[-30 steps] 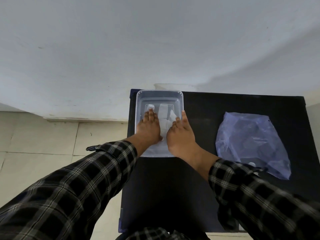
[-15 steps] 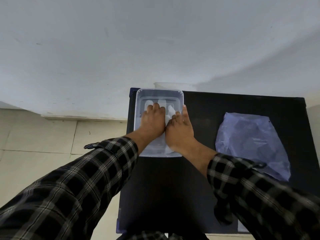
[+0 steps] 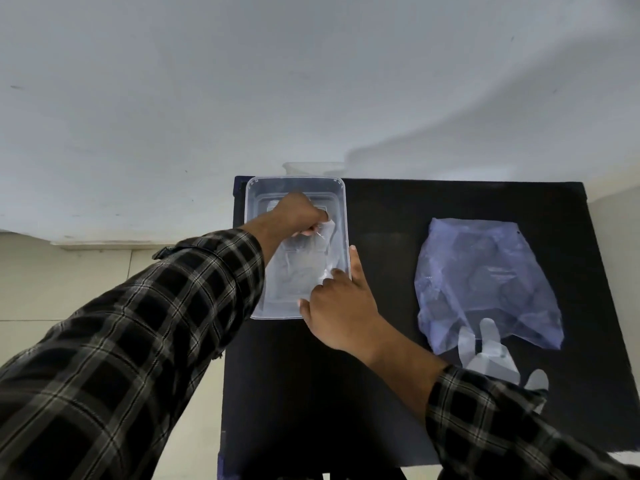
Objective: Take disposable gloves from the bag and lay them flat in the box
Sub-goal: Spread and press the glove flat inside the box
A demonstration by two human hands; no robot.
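Head view: a box sits at the far left corner of a black table, with a bag well apart to its right.
Left hand: curled over the far half of the box, fingers pinched on the thin film of a glove, likely tugging its top end straight.
Right hand: at the box's near right corner, fingertips pressed on the glove's lower edge and one finger along the outer rim, seemingly anchoring film and box against the pull.
Glove: inside the box, crumpled, not yet flat.
Next glove: pokes out of the bag's near edge, so more remain to move.
Change: half a second ago both palms lay side by side pressing down in the box; now they have parted, left to the far end, right to the near corner.
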